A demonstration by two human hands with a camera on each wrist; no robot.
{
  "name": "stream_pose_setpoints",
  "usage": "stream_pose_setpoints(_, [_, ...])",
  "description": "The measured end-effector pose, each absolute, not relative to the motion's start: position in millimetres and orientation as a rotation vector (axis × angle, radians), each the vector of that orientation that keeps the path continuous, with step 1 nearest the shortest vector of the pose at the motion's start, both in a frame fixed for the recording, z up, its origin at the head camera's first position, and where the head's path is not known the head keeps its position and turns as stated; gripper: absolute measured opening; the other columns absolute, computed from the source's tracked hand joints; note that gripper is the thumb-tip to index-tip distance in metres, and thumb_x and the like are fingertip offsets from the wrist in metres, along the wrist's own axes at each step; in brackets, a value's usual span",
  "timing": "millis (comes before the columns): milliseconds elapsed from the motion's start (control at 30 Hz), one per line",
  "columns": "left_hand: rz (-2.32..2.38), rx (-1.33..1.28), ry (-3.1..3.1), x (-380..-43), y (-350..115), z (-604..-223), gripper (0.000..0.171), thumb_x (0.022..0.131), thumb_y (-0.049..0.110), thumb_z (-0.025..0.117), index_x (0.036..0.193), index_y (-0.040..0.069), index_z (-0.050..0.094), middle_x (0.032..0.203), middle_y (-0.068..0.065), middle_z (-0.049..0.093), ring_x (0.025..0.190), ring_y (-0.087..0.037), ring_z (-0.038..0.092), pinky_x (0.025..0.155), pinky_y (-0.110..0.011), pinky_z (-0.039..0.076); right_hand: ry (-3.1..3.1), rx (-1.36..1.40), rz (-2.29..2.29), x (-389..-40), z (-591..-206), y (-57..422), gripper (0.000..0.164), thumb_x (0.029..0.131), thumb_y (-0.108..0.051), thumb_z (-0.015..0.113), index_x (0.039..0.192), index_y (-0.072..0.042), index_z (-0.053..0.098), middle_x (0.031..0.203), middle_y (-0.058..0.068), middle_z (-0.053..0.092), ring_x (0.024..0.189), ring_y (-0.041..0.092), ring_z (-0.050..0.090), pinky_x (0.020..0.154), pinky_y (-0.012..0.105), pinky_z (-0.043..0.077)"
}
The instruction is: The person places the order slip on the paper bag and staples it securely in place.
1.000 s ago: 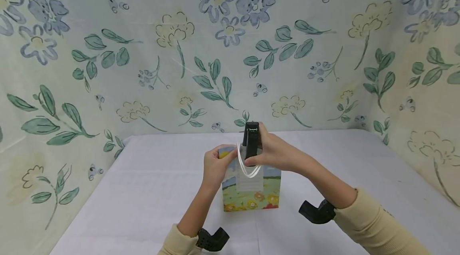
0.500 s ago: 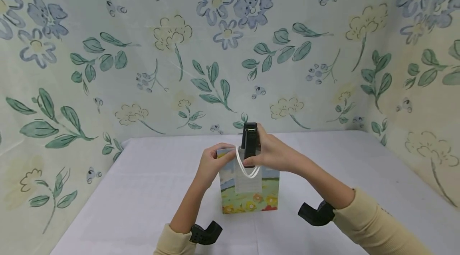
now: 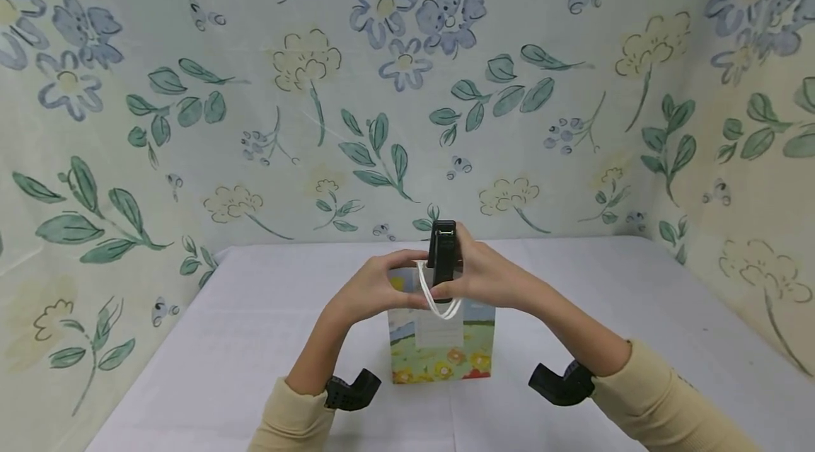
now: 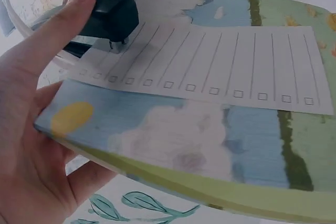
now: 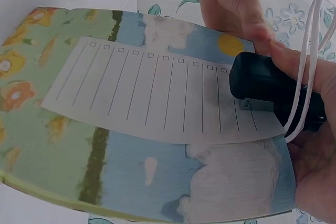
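Note:
A black stapler (image 3: 442,254) stands at the top edge of a paper gift bag (image 3: 414,358) painted with flowers and sky. Its jaws straddle the top end of a white checklist sheet (image 5: 157,87) lying on the bag's front. My right hand (image 3: 493,271) grips the stapler from the right, thumb in front. From the left, my left hand (image 3: 369,289) reaches round the bag's top corner, its thumb (image 4: 79,3) on the stapler and its other fingers behind the bag. A white cord handle (image 3: 425,288) loops down beside the stapler. The stapler's lower arm is mostly hidden.
The bag is over a white-covered table (image 3: 267,346). A floral curtain (image 3: 255,105) hangs behind and along both sides. A black wrist mount (image 3: 353,392) sits on the left forearm, another mount (image 3: 563,383) on the right.
The left hand has shifted from pinching the bag's top left corner to reaching round to the stapler, its thumb now lower and further right. The right hand keeps its grip; the bag stays nearly in place.

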State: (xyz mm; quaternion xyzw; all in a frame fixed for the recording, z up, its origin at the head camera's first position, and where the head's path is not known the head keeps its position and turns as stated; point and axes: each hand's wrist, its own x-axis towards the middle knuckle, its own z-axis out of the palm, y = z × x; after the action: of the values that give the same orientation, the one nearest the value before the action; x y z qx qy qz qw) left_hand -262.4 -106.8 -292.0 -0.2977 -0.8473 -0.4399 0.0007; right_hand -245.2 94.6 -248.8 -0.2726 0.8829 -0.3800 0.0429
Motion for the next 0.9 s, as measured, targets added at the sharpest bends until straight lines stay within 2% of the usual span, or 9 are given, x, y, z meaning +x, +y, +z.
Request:
stream_pose_setpoints(133, [-1.039, -0.918, -2.753, -259, -103, -279, 0.068, 0.066, 0.045, 0.077, 0.126, 0.023, 0.054, 0.121, 0.004, 0.061, 0.112, -0.015, 0.056, 0.09, -0.04, 0.046, 2.689, -0.822, -1.16, -246, -248, 93, 0.083, 0.073, -0.024, 0.075, 0.132, -0.008, 0.019, 0.114, 0.013, 0.059, 0.101, 0.023, 0.058, 0.088, 0.044, 0.046])
stream_pose_setpoints(233, [-0.839, -0.895, -2.801, -256, -98, -272, 0.071, 0.064, 0.051, 0.075, 0.125, 0.02, 0.054, 0.111, 0.003, 0.066, 0.097, -0.014, 0.061, 0.081, -0.036, 0.049, 2.693, -0.829, -1.161, -245, -248, 93, 0.081, 0.073, -0.023, 0.075, 0.132, -0.008, 0.02, 0.114, 0.013, 0.06, 0.1, 0.023, 0.059, 0.088, 0.044, 0.046])
stream_pose_setpoints(433, [-0.654, -0.876, -2.86, -254, -90, -269, 0.078, 0.066, 0.054, 0.072, 0.128, 0.012, 0.05, 0.099, -0.001, 0.068, 0.075, -0.011, 0.056, 0.064, -0.028, 0.046, 2.703, -0.861, -1.167, -244, -249, 93, 0.078, 0.074, -0.022, 0.074, 0.13, -0.008, 0.022, 0.112, 0.013, 0.062, 0.099, 0.023, 0.06, 0.088, 0.045, 0.047])
stream_pose_setpoints(567, [-0.683, -0.857, -2.859, -254, -88, -269, 0.075, 0.068, 0.052, 0.072, 0.126, 0.011, 0.051, 0.094, -0.001, 0.067, 0.071, -0.012, 0.052, 0.06, -0.026, 0.043, 2.706, -0.862, -1.169, -244, -249, 93, 0.078, 0.075, -0.022, 0.073, 0.131, -0.008, 0.021, 0.112, 0.013, 0.061, 0.1, 0.023, 0.06, 0.088, 0.045, 0.047])
stream_pose_setpoints(767, [-0.731, -0.814, -2.855, -251, -88, -272, 0.072, 0.068, 0.052, 0.072, 0.125, 0.011, 0.053, 0.101, -0.003, 0.067, 0.077, -0.014, 0.055, 0.067, -0.03, 0.046, 2.708, -0.821, -1.177, -241, -249, 88, 0.079, 0.076, -0.022, 0.073, 0.133, -0.008, 0.019, 0.114, 0.013, 0.06, 0.102, 0.023, 0.059, 0.089, 0.045, 0.045])
stream_pose_setpoints(900, [-0.768, -0.821, -2.762, -249, -87, -277, 0.062, 0.066, 0.05, 0.073, 0.113, 0.012, 0.061, 0.085, 0.0, 0.068, 0.069, -0.011, 0.051, 0.06, -0.025, 0.041, 2.708, -0.796, -1.187, -237, -250, 86, 0.078, 0.077, -0.02, 0.072, 0.133, -0.007, 0.019, 0.116, 0.014, 0.059, 0.102, 0.024, 0.059, 0.089, 0.046, 0.045])
